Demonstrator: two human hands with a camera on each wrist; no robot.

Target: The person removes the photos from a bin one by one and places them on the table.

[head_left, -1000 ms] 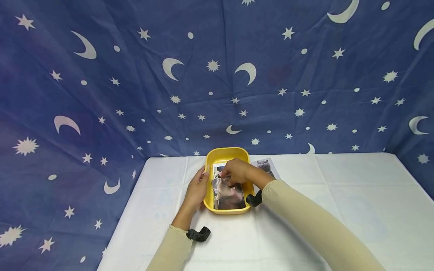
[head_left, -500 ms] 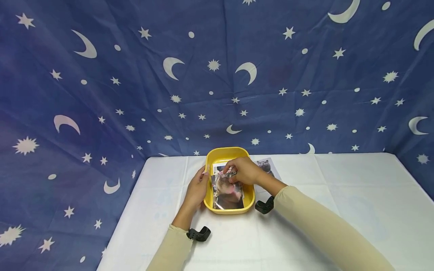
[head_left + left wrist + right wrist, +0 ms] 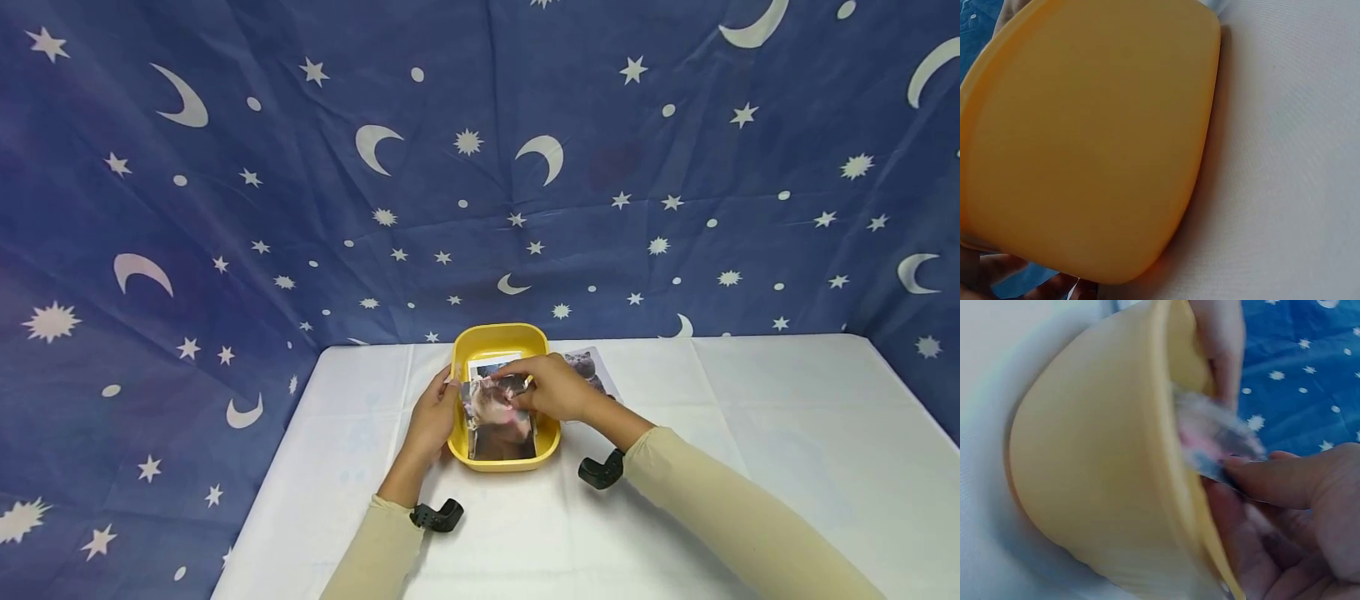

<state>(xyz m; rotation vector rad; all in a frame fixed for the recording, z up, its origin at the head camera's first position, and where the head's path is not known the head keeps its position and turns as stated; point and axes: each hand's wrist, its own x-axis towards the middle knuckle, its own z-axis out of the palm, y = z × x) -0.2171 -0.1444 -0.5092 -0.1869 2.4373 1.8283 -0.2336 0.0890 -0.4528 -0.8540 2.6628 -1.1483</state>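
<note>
Brown photo (image 3: pixel 501 442) is inside the yellow tub (image 3: pixel 504 467), on top, and your right hand (image 3: pixel 553 387) pinches it near its upper right corner, with the thumb on one side and fingers on the other. Your left hand (image 3: pixel 432 417) grips the tub's left wall, thumb at the rim. The photo's far left corner comes very near that wall, close to your thumb, and its bottom edge is just inside the tub's front wall.

The tub stands near the far edge of the white table (image 3: pixel 720 492), with the blue cloth (image 3: pixel 420 183) hanging behind. You have wide room to the right, some toward you, and less to the left.

Count one tub, two hands and two black bands (image 3: pixel 438 516), one at each wrist. In the tub you can see at least two photos: the brown one and a white-edged photo (image 3: pixel 489 365) under it. You cannot tell if more lie below. One cat photo (image 3: pixel 591 371) lies on the table just right of the tub, partly hidden by your right hand.
</note>
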